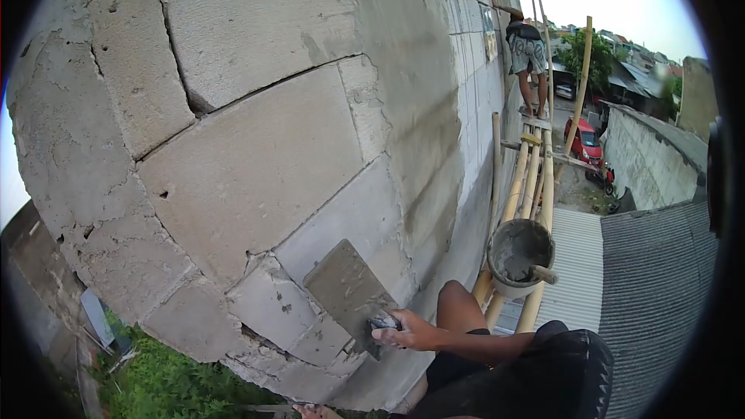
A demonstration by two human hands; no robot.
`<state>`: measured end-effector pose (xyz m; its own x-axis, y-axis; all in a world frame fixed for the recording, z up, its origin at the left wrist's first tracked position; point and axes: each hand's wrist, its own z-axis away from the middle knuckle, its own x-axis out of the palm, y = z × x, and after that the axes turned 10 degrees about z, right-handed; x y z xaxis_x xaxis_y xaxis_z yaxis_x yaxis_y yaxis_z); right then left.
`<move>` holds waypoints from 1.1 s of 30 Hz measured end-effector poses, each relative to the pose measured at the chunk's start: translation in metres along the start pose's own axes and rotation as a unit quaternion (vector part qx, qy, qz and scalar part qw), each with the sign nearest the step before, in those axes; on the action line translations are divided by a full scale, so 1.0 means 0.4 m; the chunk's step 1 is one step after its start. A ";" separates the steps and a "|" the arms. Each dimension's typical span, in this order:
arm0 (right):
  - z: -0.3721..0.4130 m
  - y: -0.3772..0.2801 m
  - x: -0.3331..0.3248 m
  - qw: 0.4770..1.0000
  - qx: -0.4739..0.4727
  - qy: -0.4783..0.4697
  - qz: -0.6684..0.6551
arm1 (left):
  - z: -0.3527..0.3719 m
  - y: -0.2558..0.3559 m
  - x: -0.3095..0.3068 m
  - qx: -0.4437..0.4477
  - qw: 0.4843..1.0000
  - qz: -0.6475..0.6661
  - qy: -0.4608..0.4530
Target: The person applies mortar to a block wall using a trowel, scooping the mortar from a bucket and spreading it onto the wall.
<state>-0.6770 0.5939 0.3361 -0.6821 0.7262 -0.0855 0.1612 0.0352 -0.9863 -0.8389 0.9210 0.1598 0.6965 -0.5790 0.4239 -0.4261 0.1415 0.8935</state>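
Note:
In the head view my right hand (405,331) is closed round the handle of a plastering trowel (345,287). The trowel's flat rectangular blade, smeared with grey mortar, lies against or very near the wall of pale blocks (264,163). At the bottom edge, my left hand (317,412) is mostly cut off; its fingers look curled, beside a thin grey strip (264,407). Right of my knee, a bucket (516,289) of grey mortar stands on the bamboo poles, a wooden-looking handle (545,273) sticking over its rim.
Bamboo scaffold poles (533,174) run along the wall to another person (528,54) standing farther off, one arm raised to the wall. Corrugated roofs (656,271) lie below on the right. Green plants (178,376) grow below the wall's left edge. A red vehicle (583,142) is parked below.

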 end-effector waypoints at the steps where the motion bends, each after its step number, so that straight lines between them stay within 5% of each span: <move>1: -0.001 0.011 -0.001 1.000 0.000 0.003 -0.002 | -0.007 -0.014 -0.001 -0.012 1.000 0.003 -0.003; 3: -0.008 0.038 0.003 0.973 -0.077 0.095 0.195 | -0.019 -0.038 -0.008 -0.033 0.999 0.009 -0.004; 4: -0.007 0.032 0.010 0.974 -0.079 0.094 0.192 | -0.029 -0.051 -0.011 -0.042 0.999 0.012 -0.002; 9: -0.012 0.037 0.020 0.989 0.033 0.131 -0.068 | -0.056 -0.132 -0.031 -0.099 0.995 0.023 0.003; 18: -0.082 -0.030 -0.003 0.969 -0.024 0.205 -0.138 | 0.099 -0.303 -0.206 -0.220 0.968 0.041 0.114; 23: -0.125 -0.044 0.029 0.973 -0.033 0.199 -0.115 | 0.082 -0.453 -0.346 -0.158 0.980 0.125 0.000; 26: -0.138 -0.027 0.062 0.978 -0.012 0.187 -0.093 | 0.088 -0.332 -0.236 -0.221 0.967 0.083 0.101; 33: -0.163 -0.002 0.098 0.974 -0.035 0.205 -0.093 | 0.087 -0.280 -0.188 -0.244 0.964 0.023 0.105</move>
<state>-0.6572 0.6671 0.3426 -0.3635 0.9156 0.1716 0.1201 0.2288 -0.9660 -0.8637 0.9209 0.0226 0.8064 -0.3961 0.4390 -0.1725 0.5525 0.8154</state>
